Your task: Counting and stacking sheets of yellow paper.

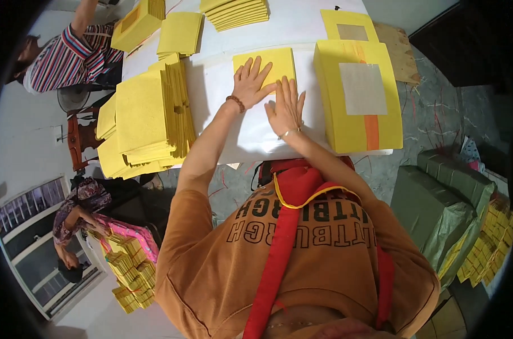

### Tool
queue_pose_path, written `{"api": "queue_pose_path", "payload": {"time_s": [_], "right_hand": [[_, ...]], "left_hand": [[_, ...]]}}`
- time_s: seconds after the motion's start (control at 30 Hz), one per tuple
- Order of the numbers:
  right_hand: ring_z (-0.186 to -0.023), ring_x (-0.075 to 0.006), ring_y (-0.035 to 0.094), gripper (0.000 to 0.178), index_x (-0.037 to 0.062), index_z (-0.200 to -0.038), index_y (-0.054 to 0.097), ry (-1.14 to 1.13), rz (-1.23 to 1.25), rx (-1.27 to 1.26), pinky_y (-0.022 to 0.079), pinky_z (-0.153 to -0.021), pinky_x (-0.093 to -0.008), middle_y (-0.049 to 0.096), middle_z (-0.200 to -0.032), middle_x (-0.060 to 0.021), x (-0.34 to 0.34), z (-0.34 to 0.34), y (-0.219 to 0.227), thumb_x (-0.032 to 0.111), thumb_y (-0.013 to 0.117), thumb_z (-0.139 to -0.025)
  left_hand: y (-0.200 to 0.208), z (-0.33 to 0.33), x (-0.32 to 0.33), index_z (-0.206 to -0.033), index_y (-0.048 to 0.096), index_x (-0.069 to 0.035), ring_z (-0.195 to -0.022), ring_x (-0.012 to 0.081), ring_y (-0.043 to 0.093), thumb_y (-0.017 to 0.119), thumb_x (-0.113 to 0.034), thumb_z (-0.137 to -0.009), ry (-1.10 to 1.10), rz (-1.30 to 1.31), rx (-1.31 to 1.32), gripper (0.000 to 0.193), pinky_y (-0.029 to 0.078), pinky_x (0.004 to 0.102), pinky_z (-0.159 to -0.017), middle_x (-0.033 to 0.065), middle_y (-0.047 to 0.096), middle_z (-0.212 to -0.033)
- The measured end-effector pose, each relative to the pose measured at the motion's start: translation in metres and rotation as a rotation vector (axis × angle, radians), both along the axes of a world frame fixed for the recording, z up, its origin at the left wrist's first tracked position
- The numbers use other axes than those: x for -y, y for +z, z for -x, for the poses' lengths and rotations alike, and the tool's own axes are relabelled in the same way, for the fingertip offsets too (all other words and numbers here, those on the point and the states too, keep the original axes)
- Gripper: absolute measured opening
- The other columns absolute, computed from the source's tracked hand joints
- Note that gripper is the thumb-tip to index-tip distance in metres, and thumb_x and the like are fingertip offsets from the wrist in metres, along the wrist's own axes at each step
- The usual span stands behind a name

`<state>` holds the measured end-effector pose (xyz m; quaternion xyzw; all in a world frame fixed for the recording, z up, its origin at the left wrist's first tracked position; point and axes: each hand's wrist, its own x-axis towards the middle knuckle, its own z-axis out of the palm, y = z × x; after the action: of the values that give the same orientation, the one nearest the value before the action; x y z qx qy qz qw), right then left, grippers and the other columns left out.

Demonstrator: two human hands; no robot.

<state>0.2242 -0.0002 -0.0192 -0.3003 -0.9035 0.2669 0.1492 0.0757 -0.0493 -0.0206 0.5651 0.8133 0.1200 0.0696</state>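
Observation:
A square yellow paper piece (282,61), perhaps a thin stack, lies flat on the white-covered table (217,121) in front of me. My left hand (250,85) rests on its near left part with the fingers spread. Close beside it, my right hand (286,110) is stretched out flat, its fingertips reaching the paper's near right edge. Both hands hold nothing, and their fingers cover part of the paper.
Tall stacks of yellow paper (140,116) stand at the left. A big yellow block with a grey patch (362,87) is on the right. More yellow bundles (234,12) lie at the far side. Green-wrapped packs (426,209) stand on the floor; two people are at the left.

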Motion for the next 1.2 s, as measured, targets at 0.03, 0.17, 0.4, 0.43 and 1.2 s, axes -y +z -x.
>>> {"api": "queue_pose_path", "payload": {"time_s": [0.03, 0.17, 0.4, 0.43, 1.2], "right_hand": [[-0.134, -0.0326, 0.014, 0.069, -0.0001, -0.133, 0.031, 0.007, -0.004, 0.001, 0.012, -0.105, -0.0562, 0.021, -0.143, -0.0172, 0.001, -0.007, 0.005, 0.030, 0.059, -0.079], [-0.133, -0.0319, 0.020, 0.064, 0.0009, -0.136, 0.027, 0.195, 0.588, -0.043, 0.024, -0.106, -0.0367, 0.019, -0.145, -0.0172, -0.014, -0.050, 0.064, 0.024, 0.056, -0.084], [-0.113, -0.0202, 0.050, 0.048, 0.0021, -0.130, 0.041, 0.647, 1.258, -0.115, 0.036, -0.096, -0.0348, 0.054, -0.119, -0.0139, -0.070, -0.104, 0.177, 0.023, 0.053, -0.088], [-0.110, -0.0173, 0.051, 0.047, 0.0025, -0.130, 0.041, 0.613, 1.280, -0.122, 0.038, -0.095, -0.0330, 0.057, -0.116, -0.0114, -0.079, -0.109, 0.181, 0.022, 0.053, -0.088], [-0.128, -0.0205, 0.033, 0.047, 0.0082, -0.134, 0.038, 0.103, 0.672, -0.555, 0.029, -0.102, -0.0342, 0.042, -0.135, -0.0094, -0.231, -0.177, 0.081, 0.027, 0.045, -0.092]], "left_hand": [[0.001, 0.001, 0.000, -0.140, 0.028, -0.018, -0.135, 0.0359, 0.010, 0.037, -0.061, -0.084, -0.025, 0.037, 0.000, 0.071, 0.007, 0.0490, -0.106, 0.0183, 0.015, -0.146], [-0.003, 0.002, 0.008, -0.140, 0.026, -0.027, -0.133, 0.0382, 0.012, 0.043, -0.068, -0.077, -0.061, 0.051, -0.162, 0.077, 0.010, 0.0505, -0.106, 0.0207, 0.013, -0.145], [0.013, -0.001, 0.002, -0.140, 0.021, -0.034, -0.132, 0.0373, 0.017, 0.061, -0.052, -0.075, -0.080, 0.069, -0.234, 0.079, 0.017, 0.0503, -0.105, 0.0182, 0.017, -0.145], [0.012, -0.001, -0.001, -0.140, 0.021, -0.034, -0.132, 0.0366, 0.017, 0.061, -0.052, -0.075, -0.062, 0.100, -0.231, 0.078, 0.016, 0.0500, -0.105, 0.0174, 0.017, -0.145], [0.088, -0.078, -0.018, -0.127, 0.045, -0.003, -0.116, 0.0252, 0.048, 0.053, -0.035, -0.087, 0.163, -0.444, 0.440, 0.052, 0.036, 0.0333, -0.098, 0.0156, 0.052, -0.123]]}}
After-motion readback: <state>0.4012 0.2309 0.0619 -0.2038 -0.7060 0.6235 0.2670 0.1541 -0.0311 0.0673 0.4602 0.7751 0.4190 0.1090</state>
